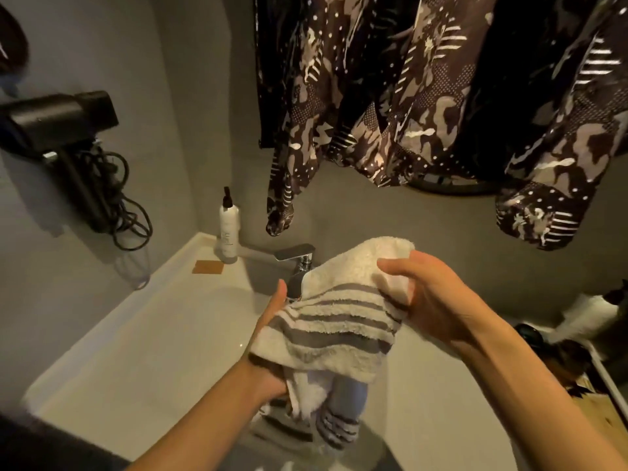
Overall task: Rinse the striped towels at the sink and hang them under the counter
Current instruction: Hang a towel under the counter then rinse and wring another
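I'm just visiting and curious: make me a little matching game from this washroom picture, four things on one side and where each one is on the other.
Things:
1. striped towel
2. pump bottle
3. hair dryer
4. patterned capes

Places:
A. hanging on the wall at the left, cord dangling
B. held in both hands over the sink
C. hanging overhead along the back
D. standing on the counter corner beside the tap

Pairs: 1-B, 2-D, 3-A, 4-C
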Tool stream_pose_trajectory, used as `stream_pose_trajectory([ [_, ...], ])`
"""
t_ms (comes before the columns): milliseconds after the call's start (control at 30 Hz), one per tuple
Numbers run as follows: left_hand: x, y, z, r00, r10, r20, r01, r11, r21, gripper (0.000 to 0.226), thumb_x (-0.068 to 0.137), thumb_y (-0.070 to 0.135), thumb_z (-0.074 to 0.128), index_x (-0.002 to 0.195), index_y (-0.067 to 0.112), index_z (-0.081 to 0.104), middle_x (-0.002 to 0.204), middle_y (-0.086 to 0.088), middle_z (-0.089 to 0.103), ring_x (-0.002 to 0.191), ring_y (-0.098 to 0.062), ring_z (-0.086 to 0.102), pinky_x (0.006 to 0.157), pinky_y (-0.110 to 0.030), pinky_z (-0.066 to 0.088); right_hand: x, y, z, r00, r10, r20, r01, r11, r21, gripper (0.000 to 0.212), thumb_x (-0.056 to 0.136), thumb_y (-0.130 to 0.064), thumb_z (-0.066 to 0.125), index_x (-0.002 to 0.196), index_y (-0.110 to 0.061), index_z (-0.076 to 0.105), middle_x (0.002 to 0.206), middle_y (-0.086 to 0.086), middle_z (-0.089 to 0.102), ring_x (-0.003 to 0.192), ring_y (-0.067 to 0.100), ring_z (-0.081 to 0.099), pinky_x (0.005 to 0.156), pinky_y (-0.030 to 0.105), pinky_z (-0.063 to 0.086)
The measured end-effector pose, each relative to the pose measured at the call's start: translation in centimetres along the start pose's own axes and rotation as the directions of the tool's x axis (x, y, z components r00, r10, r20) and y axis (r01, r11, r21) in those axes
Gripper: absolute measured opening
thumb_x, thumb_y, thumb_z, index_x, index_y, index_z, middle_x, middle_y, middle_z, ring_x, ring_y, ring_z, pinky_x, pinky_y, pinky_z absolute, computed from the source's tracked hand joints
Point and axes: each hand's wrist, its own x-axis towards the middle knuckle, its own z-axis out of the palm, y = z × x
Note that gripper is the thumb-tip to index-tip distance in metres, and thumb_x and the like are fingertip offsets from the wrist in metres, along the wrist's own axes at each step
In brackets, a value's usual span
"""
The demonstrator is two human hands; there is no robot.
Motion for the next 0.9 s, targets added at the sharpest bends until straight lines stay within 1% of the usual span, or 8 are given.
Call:
stream_pose_trajectory([
  [67, -0.6, 0.9, 0.3, 0.967, -0.054, -0.249, 0.101, 0.978, 0.182, 0.045, 0.091, 0.022, 0.063, 0.128, -0.004, 0.065, 0.116, -0.024, 0.072, 0.103, -0.034, 0.072, 0.088, -0.043, 0.059, -0.1, 0.1, -1.7, 1.000, -0.010, 0.024, 0.017, 0.948, -0.317, 0.027, 0.084, -0.006, 0.074, 0.089, -0.008, 0.047, 0.085, 0.018, 0.050, 0.083, 0.021, 0.056, 0.062, 0.025, 0.051],
  [133, -0.7, 1.4, 0.4, 0.933, 0.149, -0.328, 0.046, 0.853, 0.520, 0.030, 0.089, 0.004, 0.064, 0.116, -0.007, 0.068, 0.101, -0.021, 0.074, 0.083, -0.028, 0.073, 0.069, -0.032, 0.062, 0.2, 1.1, -2.6, 1.000, -0.003, 0.031, 0.021, 0.802, -0.597, 0.021, 0.084, -0.004, 0.074, 0.087, -0.007, 0.054, 0.078, 0.016, 0.055, 0.074, 0.017, 0.054, 0.065, 0.022, 0.048],
  [367, -2.0, 2.8, 2.9, 0.858, 0.418, -0.300, 0.066, 0.488, 0.871, 0.015, 0.087, 0.013, 0.076, 0.101, 0.008, 0.077, 0.093, -0.011, 0.080, 0.091, -0.031, 0.076, 0.079, -0.041, 0.063, 1.4, 4.2, -5.0, 0.971, 0.122, -0.204, -0.171, 0.956, -0.240, 0.027, 0.080, -0.004, 0.078, 0.101, 0.012, 0.071, 0.088, 0.019, 0.073, 0.072, 0.028, 0.069, 0.065, 0.036, 0.057],
  [467, -1.6, 3.5, 5.9, 0.867, 0.450, -0.216, 0.033, 0.380, 0.924, 0.004, 0.085, 0.009, 0.078, 0.089, 0.010, 0.080, 0.078, -0.007, 0.080, 0.072, -0.019, 0.077, 0.061, -0.024, 0.059, 1.2, 5.6, -4.6, 0.960, 0.049, -0.277, -0.161, 0.903, -0.397, 0.035, 0.073, -0.021, 0.084, 0.088, 0.005, 0.065, 0.077, 0.014, 0.056, 0.069, 0.026, 0.053, 0.060, 0.035, 0.047],
  [533, -1.2, 4.0, 8.3, 0.904, 0.401, -0.145, 0.011, 0.318, 0.948, 0.004, 0.085, 0.011, 0.078, 0.088, 0.010, 0.080, 0.079, -0.008, 0.080, 0.074, -0.021, 0.077, 0.065, -0.028, 0.061, 0.1, 6.3, -4.2, 0.908, -0.207, -0.364, -0.074, 0.776, -0.626, 0.052, 0.070, -0.043, 0.083, 0.099, -0.011, 0.055, 0.090, 0.002, 0.057, 0.077, 0.020, 0.055, 0.066, 0.030, 0.045],
  [600, -0.6, 4.9, 10.5, 0.932, 0.349, -0.097, 0.000, 0.268, 0.963, 0.007, 0.084, 0.014, 0.080, 0.090, 0.009, 0.081, 0.082, -0.010, 0.080, 0.081, -0.028, 0.078, 0.075, -0.037, 0.063, -1.9, 5.5, -3.2, 0.825, -0.504, -0.256, 0.173, 0.656, -0.734, 0.073, 0.067, -0.069, 0.073, 0.118, -0.022, 0.052, 0.115, -0.009, 0.055, 0.102, 0.007, 0.057, 0.079, 0.022, 0.042],
  [733, -0.4, 7.2, 14.0, 0.965, 0.241, -0.103, 0.039, 0.255, 0.966, 0.015, 0.082, 0.016, 0.081, 0.092, 0.005, 0.080, 0.088, -0.017, 0.079, 0.082, -0.029, 0.077, 0.079, -0.038, 0.061, -4.1, 3.9, -0.7, 0.895, -0.353, 0.272, 0.442, 0.629, -0.639, 0.075, 0.065, -0.062, 0.080, 0.131, -0.038, 0.051, 0.119, -0.028, 0.061, 0.110, -0.007, 0.059, 0.087, 0.012, 0.047],
  [900, -3.7, 8.5, 16.3, 0.968, 0.187, -0.165, 0.084, 0.381, 0.921, 0.014, 0.084, 0.013, 0.078, 0.092, 0.001, 0.077, 0.086, -0.016, 0.078, 0.077, -0.025, 0.075, 0.070, -0.030, 0.061, -5.8, 3.1, -0.2, 0.877, -0.396, 0.272, 0.479, 0.667, -0.571, 0.043, 0.074, -0.052, 0.077, 0.107, -0.026, 0.070, 0.101, -0.008, 0.074, 0.094, 0.008, 0.068, 0.086, 0.027, 0.055],
])
